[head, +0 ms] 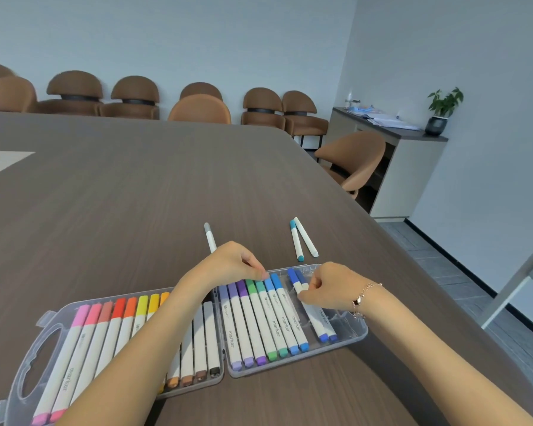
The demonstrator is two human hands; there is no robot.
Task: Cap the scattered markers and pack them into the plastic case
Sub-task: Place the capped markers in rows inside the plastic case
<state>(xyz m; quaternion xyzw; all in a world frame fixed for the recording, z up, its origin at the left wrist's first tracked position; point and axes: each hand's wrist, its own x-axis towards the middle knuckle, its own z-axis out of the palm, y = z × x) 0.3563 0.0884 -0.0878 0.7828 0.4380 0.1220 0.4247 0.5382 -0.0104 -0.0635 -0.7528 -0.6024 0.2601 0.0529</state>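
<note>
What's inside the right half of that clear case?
The right half of the case holds capped markers, purple through green to blue. The right hand covers part of two dark blue markers.

We can read the word "marker" printed lengthwise on the white barrels of several markers in the open plastic case (356, 335): on the pink marker (62, 372) at the left end, on the lavender marker (230, 329), on the green marker (263, 321), on the two light blue markers (285, 315) and on the dark blue marker (313, 316) under our right hand (328, 287). Near the caps, small dark logo marks stand on the barrels, but we cannot make them out.
</note>
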